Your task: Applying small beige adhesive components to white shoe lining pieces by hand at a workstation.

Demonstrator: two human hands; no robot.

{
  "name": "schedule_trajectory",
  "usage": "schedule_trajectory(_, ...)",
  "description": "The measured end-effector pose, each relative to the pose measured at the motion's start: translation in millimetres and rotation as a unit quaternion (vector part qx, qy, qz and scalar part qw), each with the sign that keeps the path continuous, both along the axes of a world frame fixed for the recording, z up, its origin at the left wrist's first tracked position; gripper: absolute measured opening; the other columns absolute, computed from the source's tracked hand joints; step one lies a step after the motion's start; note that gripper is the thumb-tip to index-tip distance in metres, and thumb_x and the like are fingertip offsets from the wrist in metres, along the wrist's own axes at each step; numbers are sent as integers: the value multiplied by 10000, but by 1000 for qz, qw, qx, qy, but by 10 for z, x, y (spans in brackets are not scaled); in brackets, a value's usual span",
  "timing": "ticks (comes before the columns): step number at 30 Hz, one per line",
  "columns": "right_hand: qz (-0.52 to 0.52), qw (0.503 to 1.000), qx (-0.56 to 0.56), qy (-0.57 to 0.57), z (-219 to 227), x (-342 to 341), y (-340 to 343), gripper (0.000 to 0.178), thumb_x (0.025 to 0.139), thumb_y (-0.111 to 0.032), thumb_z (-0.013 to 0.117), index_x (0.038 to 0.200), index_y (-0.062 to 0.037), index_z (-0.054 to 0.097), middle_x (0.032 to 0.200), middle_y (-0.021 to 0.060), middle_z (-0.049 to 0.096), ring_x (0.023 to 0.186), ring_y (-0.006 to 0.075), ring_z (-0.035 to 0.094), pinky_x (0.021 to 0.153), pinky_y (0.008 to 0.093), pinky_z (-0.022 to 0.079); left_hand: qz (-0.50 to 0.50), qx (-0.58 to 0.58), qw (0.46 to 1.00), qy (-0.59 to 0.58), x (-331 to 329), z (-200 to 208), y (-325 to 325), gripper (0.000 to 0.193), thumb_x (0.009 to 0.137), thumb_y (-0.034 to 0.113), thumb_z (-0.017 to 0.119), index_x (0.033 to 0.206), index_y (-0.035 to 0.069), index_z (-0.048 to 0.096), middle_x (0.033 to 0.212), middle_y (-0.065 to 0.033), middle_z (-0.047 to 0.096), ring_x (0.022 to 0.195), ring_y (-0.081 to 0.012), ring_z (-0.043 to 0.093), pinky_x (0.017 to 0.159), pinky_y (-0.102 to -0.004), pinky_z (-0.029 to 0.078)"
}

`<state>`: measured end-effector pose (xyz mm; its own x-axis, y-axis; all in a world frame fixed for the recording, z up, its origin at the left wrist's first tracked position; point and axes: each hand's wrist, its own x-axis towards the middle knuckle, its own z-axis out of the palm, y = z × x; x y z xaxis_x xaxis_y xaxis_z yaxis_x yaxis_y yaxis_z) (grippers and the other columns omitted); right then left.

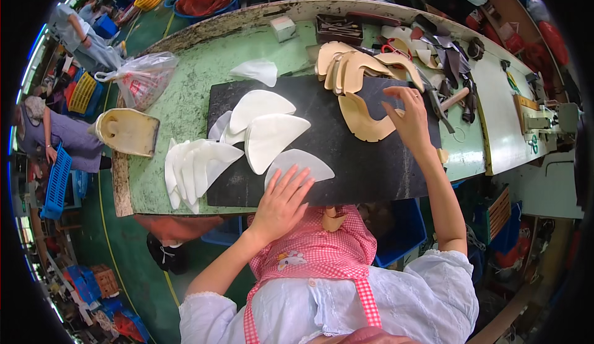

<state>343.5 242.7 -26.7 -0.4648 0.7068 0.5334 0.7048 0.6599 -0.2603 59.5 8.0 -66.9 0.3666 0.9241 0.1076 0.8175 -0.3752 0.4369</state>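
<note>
My left hand (284,200) lies with its fingers stretched out on a white, fan-shaped sheet piece (312,165) at the near edge of a black board (371,174). Over the right part of the board is my right hand (409,116), thumb and fingers apart. It is beside a tan, curved piece with a notched edge (361,121); whether it touches that piece I cannot tell. Several similar tan pieces (346,71) overlap just beyond. Other white pieces (272,136) lie left of the middle, and a fanned row of them (195,167) rests partly off the board.
On the green table (185,90) stand a plastic bag (145,81), a cream scoop-like container (127,132), a small white box (283,28) and a dark tool box (339,29). A hammer (455,99) and dark scraps (455,59) lie at right. Other people are at left and top right.
</note>
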Motion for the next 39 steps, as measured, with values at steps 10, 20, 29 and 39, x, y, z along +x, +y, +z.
schedule_trajectory(10, -20, 996, -85, -8, -267, -589, -364, 71, 889, -147, 706, 900, -85, 739, 908, 50, 682, 879, 262, 653, 757, 381, 528, 38, 58, 996, -58, 51, 255, 17, 475, 906, 207, 656, 1363, 115, 562, 1397, -110, 527, 1353, -290, 453, 1124, -488, 320)
schedule_trajectory(20, 250, 964, -31, 86, 476, -693, -874, 308, 655, -18, 756, 946, -115, 785, 948, 12, 701, 878, 253, 624, 785, 373, 498, 39, -275, 730, -625, 140, 412, 453, 408, 1101, 384, 378, 1066, 45, 603, 862, -13, 641, 767, -75, 610, 627, -229, 458)
schedule_trajectory(29, 183, 895, -357, 196, 588, -840, -1075, 202, 791, 23, 786, 984, -32, 764, 872, 81, 758, 779, 145, 738, 705, 251, 563, 76, -132, 870, -469, 105, 784, 531, 353, 1079, 290, 469, 870, 25, 574, 712, -47, 570, 644, -166, 576, 636, -281, 445)
schedule_trajectory(39, 137, 888, -404, 169, 527, -827, -1250, 173, 769, 12, 759, 932, 34, 705, 891, 102, 763, 832, 154, 752, 746, 263, 578, 98, 93, 978, -160, 240, 754, 375, 140, 915, 149, 637, 860, 33, 579, 785, -130, 611, 744, -331, 625, 633, -405, 487)
